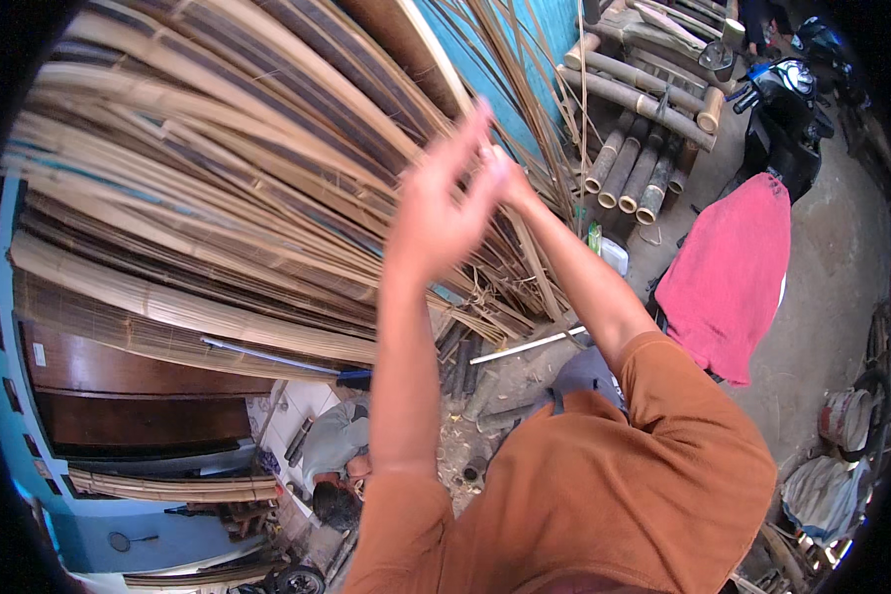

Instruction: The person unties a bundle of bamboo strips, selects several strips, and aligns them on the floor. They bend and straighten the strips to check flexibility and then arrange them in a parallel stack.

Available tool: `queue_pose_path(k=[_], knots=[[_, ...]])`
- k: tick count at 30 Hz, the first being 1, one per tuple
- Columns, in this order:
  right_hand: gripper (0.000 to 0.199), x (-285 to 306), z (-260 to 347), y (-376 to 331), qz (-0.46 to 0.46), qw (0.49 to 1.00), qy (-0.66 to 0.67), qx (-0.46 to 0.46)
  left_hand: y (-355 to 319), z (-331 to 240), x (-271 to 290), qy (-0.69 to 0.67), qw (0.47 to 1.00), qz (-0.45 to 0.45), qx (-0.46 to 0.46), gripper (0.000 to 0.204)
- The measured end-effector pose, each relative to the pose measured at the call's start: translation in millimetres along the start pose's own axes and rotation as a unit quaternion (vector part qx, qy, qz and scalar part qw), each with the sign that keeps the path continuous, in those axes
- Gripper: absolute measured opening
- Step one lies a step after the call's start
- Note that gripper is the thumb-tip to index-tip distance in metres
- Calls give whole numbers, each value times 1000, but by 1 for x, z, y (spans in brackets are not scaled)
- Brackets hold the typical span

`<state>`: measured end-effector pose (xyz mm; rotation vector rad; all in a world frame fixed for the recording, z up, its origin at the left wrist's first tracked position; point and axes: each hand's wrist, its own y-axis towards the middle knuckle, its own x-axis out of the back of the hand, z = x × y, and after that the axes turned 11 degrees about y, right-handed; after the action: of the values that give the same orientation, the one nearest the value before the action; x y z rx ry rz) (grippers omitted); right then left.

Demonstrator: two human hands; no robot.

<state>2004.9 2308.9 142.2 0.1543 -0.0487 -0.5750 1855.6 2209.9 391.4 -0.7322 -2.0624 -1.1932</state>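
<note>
My left hand [433,213] is raised in front of the bamboo and smeared by motion. Its fingers look stretched upward, with a gap between them and the thumb, and I make out nothing held. My right hand [510,180] meets it from the right; its fingers are mostly hidden behind the left hand, so whether it grips anything is unclear. Behind both hands lean long split bamboo strips [257,168], pale and dark brown, in layered sheets. The pale edge of a bamboo sheet [436,49] runs down toward my fingertips; contact cannot be told.
Cut bamboo poles [619,163] lie under a bamboo rack [653,99] at the upper right. A motorcycle [787,114] stands beside it, near a pink cloth [728,282]. At the lower left a person [337,455] bends low on the floor, with shavings [455,450] nearby.
</note>
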Motion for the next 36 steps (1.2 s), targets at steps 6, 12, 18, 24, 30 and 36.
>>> queue_pose_path(k=[6, 12, 18, 24, 30, 36], knots=[[49, 32, -3, -19, -78, 985, -145, 49, -238, -42, -23, -72, 964, 162, 196, 47], [51, 13, 20, -68, 62, 990, -88, -90, -444, -64, -7, -99, 902, 167, 386, 46], [50, 57, -51, -77, -20, 994, -106, -2, -482, -74, 4, -133, 864, 97, 476, 44], [41, 26, -26, -144, 174, 967, -124, -140, -499, -107, 13, -82, 856, 75, 505, 48], [49, 95, -96, -196, 213, 949, -141, -186, -438, -129, -24, -42, 899, 140, 412, 47], [45, 120, -69, -308, 208, 915, 43, -343, -421, -161, -50, -15, 903, 181, 389, 47]])
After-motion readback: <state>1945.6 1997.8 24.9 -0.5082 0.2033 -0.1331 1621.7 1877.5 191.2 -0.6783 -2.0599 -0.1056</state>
